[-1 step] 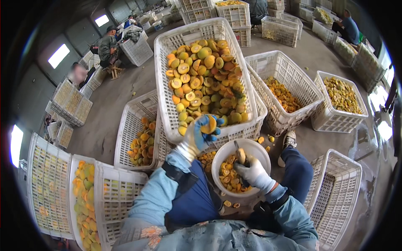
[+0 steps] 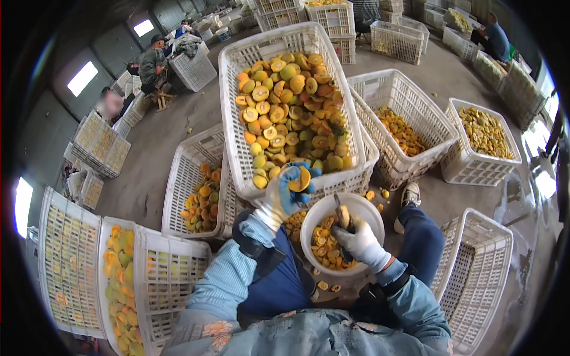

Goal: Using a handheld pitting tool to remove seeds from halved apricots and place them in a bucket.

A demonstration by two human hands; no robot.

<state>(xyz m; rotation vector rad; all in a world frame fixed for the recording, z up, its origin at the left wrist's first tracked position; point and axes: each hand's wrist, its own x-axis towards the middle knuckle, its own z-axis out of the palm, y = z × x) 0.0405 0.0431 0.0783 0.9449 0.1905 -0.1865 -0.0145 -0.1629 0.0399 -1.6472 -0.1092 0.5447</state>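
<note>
Barely any change, and only close in. Cut pieces (image 2: 322,285) lie on the floor at the bucket's near side. Right hand (image 2: 363,242), white glove, over the white bucket (image 2: 362,204): fingers wrapped round a tool (image 2: 342,217), tan body, dark narrow tip pointing away from the wearer; exact kind unclear. Pose much as a moment ago. More cut fruit inside the bucket.

Left hand (image 2: 284,194), blue-and-white glove, a little farther out: fingers curled on a fruit piece (image 2: 300,180), held up before the big crate's near edge. Slight turn since the last look; more of its yellow side shows. Likely a small re-handling, no more: tool and piece stand apart, and the piece is in the hand, in neither bucket nor crate.

Beyond, the big crate (image 2: 228,107), well stocked with whole-looking and halved fruit. Left of it, a lower crate (image 2: 184,172) with more; to the right, another crate (image 2: 415,101) holding orange pieces. Far back left, a seated person in camouflage (image 2: 148,68).
</note>
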